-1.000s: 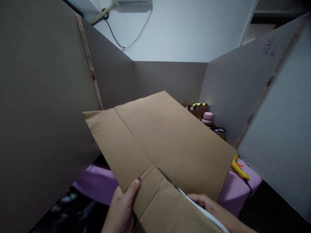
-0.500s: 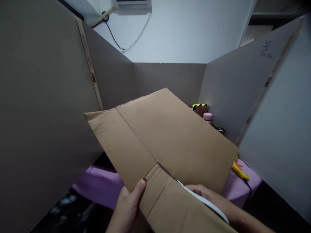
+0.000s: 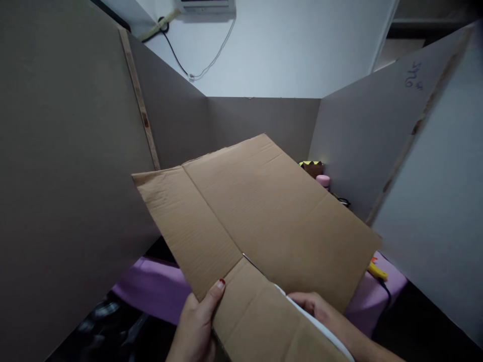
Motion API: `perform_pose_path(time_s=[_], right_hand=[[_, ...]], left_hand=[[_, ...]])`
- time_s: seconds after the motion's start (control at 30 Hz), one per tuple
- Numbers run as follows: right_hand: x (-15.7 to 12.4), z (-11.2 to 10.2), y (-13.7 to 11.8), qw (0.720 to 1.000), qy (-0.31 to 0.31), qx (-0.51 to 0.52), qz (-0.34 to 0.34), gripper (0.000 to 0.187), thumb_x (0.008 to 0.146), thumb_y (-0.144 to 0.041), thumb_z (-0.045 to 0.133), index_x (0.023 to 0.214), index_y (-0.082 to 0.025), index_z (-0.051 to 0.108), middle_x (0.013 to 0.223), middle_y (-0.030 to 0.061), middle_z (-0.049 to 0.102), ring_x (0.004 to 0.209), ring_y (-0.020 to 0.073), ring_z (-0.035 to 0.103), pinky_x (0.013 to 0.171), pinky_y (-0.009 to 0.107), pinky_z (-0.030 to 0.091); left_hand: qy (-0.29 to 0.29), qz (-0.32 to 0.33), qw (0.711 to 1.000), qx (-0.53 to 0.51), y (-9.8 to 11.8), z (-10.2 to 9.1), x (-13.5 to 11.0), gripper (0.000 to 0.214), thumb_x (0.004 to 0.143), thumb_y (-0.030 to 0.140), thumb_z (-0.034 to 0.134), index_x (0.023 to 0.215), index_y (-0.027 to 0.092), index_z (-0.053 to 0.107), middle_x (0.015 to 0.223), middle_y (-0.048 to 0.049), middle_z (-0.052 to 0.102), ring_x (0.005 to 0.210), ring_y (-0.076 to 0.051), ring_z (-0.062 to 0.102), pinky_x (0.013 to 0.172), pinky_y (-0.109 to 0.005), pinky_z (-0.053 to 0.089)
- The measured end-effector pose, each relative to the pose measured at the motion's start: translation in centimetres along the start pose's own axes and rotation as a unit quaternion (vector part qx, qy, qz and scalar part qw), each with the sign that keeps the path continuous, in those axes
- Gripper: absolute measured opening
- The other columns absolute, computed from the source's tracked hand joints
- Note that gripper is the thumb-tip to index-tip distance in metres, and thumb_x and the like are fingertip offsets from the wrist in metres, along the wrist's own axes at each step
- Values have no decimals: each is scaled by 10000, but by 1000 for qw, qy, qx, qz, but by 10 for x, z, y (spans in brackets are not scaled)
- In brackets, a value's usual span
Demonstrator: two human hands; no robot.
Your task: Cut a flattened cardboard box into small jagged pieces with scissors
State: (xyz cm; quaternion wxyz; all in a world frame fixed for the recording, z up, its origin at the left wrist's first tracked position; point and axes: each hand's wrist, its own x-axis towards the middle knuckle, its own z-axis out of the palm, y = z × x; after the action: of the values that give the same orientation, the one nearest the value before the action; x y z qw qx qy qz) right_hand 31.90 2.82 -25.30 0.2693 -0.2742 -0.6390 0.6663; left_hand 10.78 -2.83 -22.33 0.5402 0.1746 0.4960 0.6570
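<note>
A large creased sheet of brown cardboard is tilted up in front of me, with a slit running along its near part. My left hand grips its lower left edge, thumb on top and the other fingers hidden underneath. My right hand is closed at the slit around white-handled scissors. Only a thin strip of the metal blade shows at the slit's far end; the rest is hidden by the cardboard flap.
Grey panels enclose the table on the left, back and right. Its purple cloth shows at both sides. Behind the cardboard on the right stand a pink-capped container and a brown-and-green item. A yellow tool handle lies at right.
The cardboard has shifted slightly to the right, covering more of the yellow handle. Less of the scissor blade shows in the slit. My right hand has moved slightly down.
</note>
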Motion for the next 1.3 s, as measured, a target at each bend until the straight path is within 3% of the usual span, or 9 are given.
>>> perform_pose_path(time_s=[0.1,0.27,0.33,0.57,1.0,1.17,1.3], right_hand=[[0,-1,1,1000,5,-4,2,354,657,-449,773,869,-167,744,758,29,720,728,188,646,692,267,477],[-1,-6,1,1000,-7,-13,2,392,670,-461,762,921,-161,737,772,41,725,727,195,651,669,263,470],[-2,-6,-1,1000,-12,-20,14,419,686,-482,743,955,-161,731,815,55,730,774,211,656,700,280,473],[3,-14,3,999,-36,-12,23,614,627,-681,664,983,-184,725,845,59,732,837,233,657,742,304,484],[-1,-13,13,1000,-21,-4,4,480,692,-564,701,976,-177,730,785,45,723,715,171,643,666,247,465],[-1,-12,3,999,-48,-17,17,586,645,-670,660,978,-190,714,865,61,714,833,222,632,767,320,472],[-1,-16,-3,998,-62,4,33,553,627,-671,674,894,-190,728,796,34,706,746,194,629,735,308,473]], left_hand=[[-14,-11,1000,-1,5,1,3,573,705,268,700,1233,116,538,1020,-142,724,877,-287,685,763,-365,536],[-12,77,997,9,27,2,16,506,680,204,701,1167,127,589,992,-115,736,936,-282,672,793,-343,530],[-8,80,996,34,29,2,20,464,690,189,683,1143,120,603,990,-123,736,962,-292,662,811,-358,526],[-13,43,999,15,8,-1,15,447,727,233,671,1156,137,588,1032,-122,725,1003,-285,647,842,-369,519],[36,22,998,-40,3,2,7,382,761,151,623,1142,129,602,947,-94,746,896,-240,683,838,-339,527],[35,21,999,-35,4,3,5,393,777,156,610,1168,137,583,966,-90,742,901,-237,682,830,-338,530],[25,25,999,-26,6,3,5,439,771,189,631,1202,146,560,976,-76,743,913,-232,679,842,-328,522]])
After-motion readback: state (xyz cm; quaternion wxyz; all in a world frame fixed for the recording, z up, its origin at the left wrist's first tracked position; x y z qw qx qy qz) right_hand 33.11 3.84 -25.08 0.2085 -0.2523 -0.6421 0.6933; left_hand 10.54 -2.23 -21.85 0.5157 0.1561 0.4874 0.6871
